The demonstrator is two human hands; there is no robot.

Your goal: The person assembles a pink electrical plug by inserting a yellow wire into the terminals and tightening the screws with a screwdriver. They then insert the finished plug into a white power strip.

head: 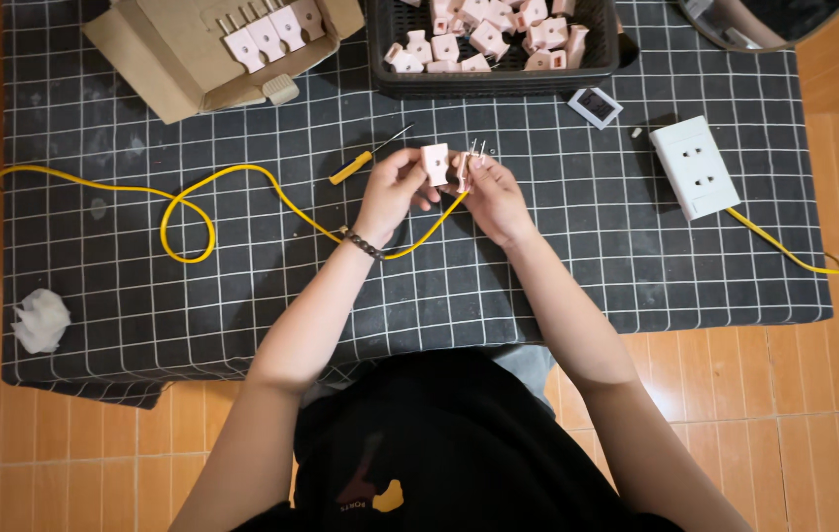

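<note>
My left hand (392, 192) pinches a small pale pink plug cover (435, 164) above the black grid-patterned cloth (577, 256). Right beside it, my right hand (494, 200) holds the other pink plug half (466, 169), whose metal prongs stick up. A yellow cable (232, 177) runs from under my hands and loops away to the left across the cloth. The two plug pieces sit close together, almost touching. A beaded bracelet is on my left wrist.
A yellow-handled screwdriver (365, 158) lies just left of my hands. A black basket (498, 69) of pink plug parts and a cardboard box (193, 59) with assembled plugs stand at the far edge. A white socket block (695, 167) with a yellow cord lies right; white crumpled tissue (41, 320) at left.
</note>
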